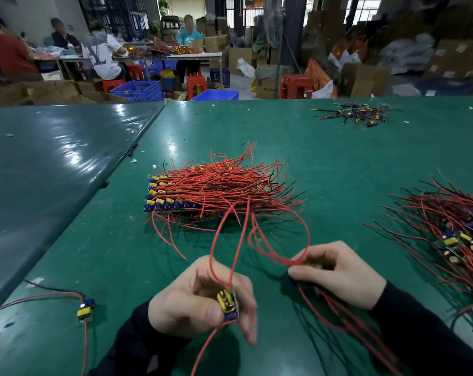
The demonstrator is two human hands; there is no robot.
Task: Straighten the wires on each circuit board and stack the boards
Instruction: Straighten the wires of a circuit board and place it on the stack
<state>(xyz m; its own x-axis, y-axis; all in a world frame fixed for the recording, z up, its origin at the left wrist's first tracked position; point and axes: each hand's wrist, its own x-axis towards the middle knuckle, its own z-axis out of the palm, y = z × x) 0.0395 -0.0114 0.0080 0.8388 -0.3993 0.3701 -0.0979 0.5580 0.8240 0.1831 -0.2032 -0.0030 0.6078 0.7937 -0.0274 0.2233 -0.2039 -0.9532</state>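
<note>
I sit at a green table (pixel 338 158) with a glossy cover; a second, darker sheet (pixel 53 158) joins it on my left. Nearest me are my 2 hands in dark sleeves. My left hand (pixel 200 297) curls around 1 small circuit board (pixel 229 303), thumb and fingers pinching it so the yellow part faces up; 2 red wires rise from its top in long loops and 1 more trails down toward me. My right hand (pixel 338 272) sits just beside it to the right, fingers pinched on a bunch of red wires (pixel 297 263), with a few boards tucked under the palm; I cannot count them. More wires hang from that bunch toward the table edge.

To my near left lies 1 loose board (pixel 85 310) alone, its red and black wires running left. Ahead of my hands is 1 stacked pile of boards (pixel 173 194), rows lined up on its left side, wires fanning right. At the right edge sprawls 1 tangled heap (pixel 452 234) of boards and wires. Far off at the upper right lies 1 smaller heap (pixel 357 114).

Beyond the table is a workshop: 4 people sit at a long bench, with red stools (pixel 196 85), blue crates (pixel 137 90) and many cardboard boxes (pixel 365 80) around.
</note>
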